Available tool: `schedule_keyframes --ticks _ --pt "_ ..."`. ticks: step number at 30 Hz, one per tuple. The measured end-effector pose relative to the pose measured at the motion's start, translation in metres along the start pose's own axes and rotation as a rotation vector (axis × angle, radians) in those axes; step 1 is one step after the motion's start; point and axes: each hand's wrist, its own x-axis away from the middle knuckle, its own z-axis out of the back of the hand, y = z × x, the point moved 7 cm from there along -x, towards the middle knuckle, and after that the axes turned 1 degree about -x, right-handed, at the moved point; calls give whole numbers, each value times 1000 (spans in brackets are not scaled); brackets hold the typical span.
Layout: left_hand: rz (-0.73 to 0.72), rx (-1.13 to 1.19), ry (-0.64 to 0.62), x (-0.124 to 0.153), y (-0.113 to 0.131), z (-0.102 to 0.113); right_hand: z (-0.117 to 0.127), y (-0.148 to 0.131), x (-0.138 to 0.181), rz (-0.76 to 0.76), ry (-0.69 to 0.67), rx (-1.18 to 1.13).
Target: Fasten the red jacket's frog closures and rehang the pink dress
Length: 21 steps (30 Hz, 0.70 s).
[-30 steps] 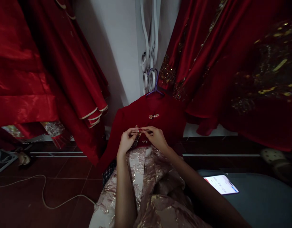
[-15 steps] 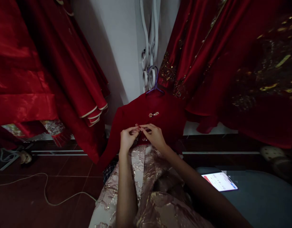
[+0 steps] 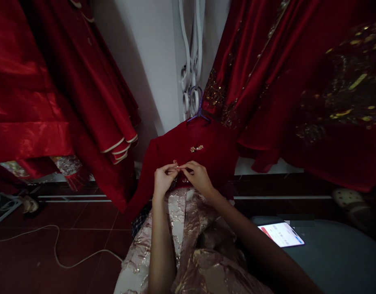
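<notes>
A red long-sleeved jacket (image 3: 169, 147) hangs in front of me on a purple hanger (image 3: 199, 116). Across its upper chest sits a pearly, jewelled clasp (image 3: 197, 149). Lower down, my left hand (image 3: 164, 179) and my right hand (image 3: 198, 175) meet fingertip to fingertip. Both are closed in a pinch at another jewelled clasp, partly visible at its upper end (image 3: 175, 162); the fingers hide most of it. Below them, more small ornaments (image 3: 184, 180) show on the jacket. A pinkish brocade fabric with metallic sheen (image 3: 175, 204) spreads beneath my forearms.
Red garments hang at the left (image 3: 111, 102) and right (image 3: 252, 90), some with gold sequins. A white scrolled metal stand (image 3: 188, 77) is behind the jacket. A lit phone (image 3: 282, 234) lies on a dark seat (image 3: 337, 253). A cable (image 3: 56, 245) crosses the tiled floor.
My fingertips have drawn slightly closer together at the clasp. The whole view has shifted a little; the jacket hangs in the same place.
</notes>
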Motion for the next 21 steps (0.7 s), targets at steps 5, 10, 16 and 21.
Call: schedule_keyframes --ticks 5,10,16,21 --pt "1 -22 9 0 0 1 0 3 0 -34 -3 -25" --pt "-10 -36 8 0 1 2 -1 3 -4 -32 -9 -13" --pt "-12 -91 30 2 4 6 -2 0 -7 5 -26 40" --pt "-33 -238 132 4 15 11 -2 -2 -11 21 -6 57"
